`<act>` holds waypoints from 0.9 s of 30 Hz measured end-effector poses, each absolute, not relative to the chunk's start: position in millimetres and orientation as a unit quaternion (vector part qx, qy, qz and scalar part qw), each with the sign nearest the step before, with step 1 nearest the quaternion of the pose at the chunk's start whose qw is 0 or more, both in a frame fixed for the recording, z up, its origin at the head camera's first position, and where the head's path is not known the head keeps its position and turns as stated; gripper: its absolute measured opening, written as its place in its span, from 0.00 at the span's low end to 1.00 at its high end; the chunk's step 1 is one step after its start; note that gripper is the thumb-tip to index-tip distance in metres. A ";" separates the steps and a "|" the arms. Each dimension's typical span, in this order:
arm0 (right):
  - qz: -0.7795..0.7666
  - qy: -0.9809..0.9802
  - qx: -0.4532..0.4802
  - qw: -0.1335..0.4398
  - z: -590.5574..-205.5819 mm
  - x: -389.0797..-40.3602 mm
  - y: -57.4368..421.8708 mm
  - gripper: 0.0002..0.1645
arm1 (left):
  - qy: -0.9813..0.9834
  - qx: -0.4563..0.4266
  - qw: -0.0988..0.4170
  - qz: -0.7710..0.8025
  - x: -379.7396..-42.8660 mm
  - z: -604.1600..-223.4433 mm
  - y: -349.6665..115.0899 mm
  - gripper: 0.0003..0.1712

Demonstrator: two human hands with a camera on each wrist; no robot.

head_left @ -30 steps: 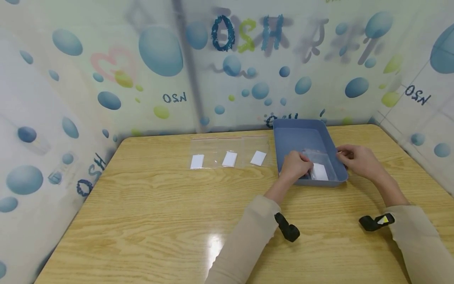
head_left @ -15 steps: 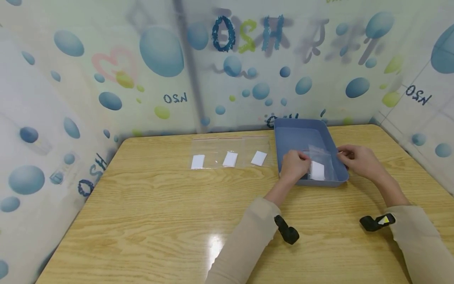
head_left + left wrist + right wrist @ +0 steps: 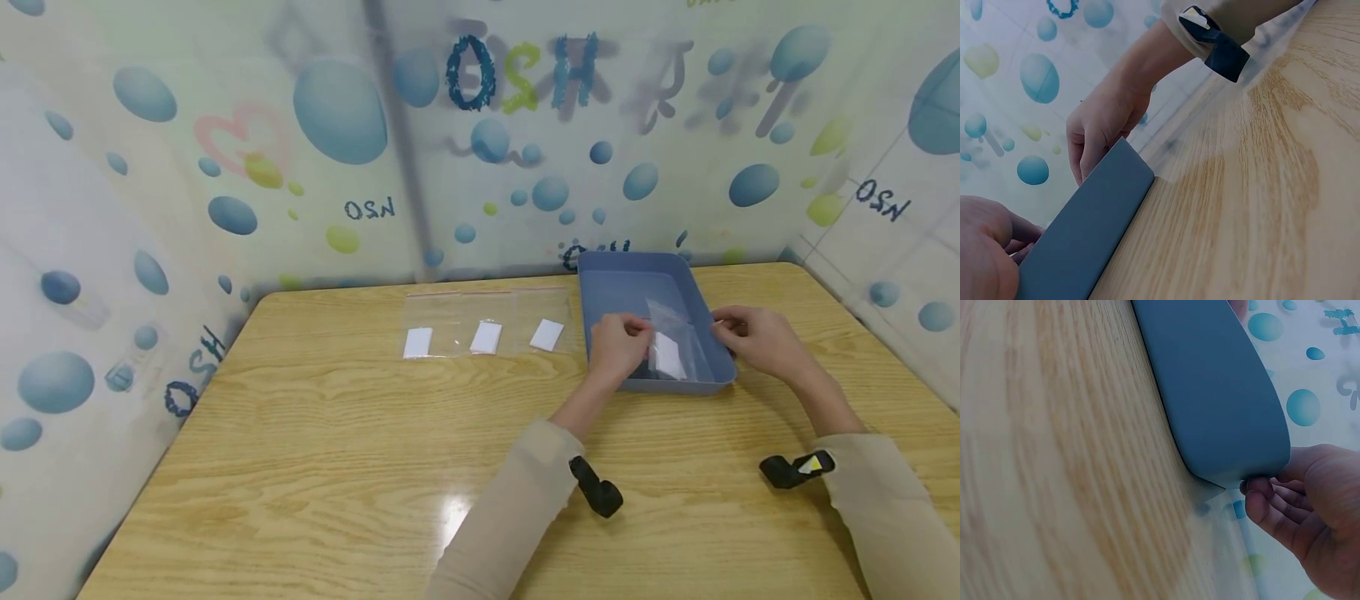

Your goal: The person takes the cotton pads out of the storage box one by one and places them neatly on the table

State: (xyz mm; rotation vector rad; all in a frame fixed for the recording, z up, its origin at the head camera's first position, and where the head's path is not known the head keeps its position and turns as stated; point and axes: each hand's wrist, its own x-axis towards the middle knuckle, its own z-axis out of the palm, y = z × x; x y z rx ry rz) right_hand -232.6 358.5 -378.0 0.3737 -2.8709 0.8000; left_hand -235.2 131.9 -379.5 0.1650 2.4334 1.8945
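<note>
Inside the blue-grey tray (image 3: 626,287), my left hand (image 3: 617,346) pinches the left edge of a clear zip bag (image 3: 667,357) with a white card-like piece in it. The bag's upper part stands slanted above the tray floor, and another bag shows partly beneath it. My right hand (image 3: 759,337) holds the tray's right wall, thumb and fingers on either side of it; the right wrist view shows these fingers (image 3: 1266,509) at the tray corner. In the left wrist view the tray's front wall (image 3: 1094,219) hides my left fingertips.
Left of the tray, three clear zip bags with white pieces lie in a row: a left one (image 3: 417,342), a middle one (image 3: 486,337) and a right one (image 3: 547,334). The wooden table (image 3: 337,450) meets a patterned wall covering (image 3: 450,192) behind the tray.
My left hand has shifted slightly left, drawing the pinched bag a little left and tilting it up from the tray floor. My right hand stays on the tray wall.
</note>
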 end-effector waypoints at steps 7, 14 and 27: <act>0.266 -0.953 0.128 0.071 -378.6 -233.4 358.8 0.18 | 0.760 0.066 0.003 0.646 -237.7 -382.4 129.8 0.04; 0.270 -0.952 0.127 0.072 -379.4 -234.3 359.2 0.18 | 0.704 0.074 0.004 0.706 -238.8 -382.2 126.4 0.04; 0.262 -0.955 0.124 0.068 -378.0 -233.6 359.1 0.18 | 0.644 0.099 0.035 0.758 -240.9 -377.1 111.8 0.04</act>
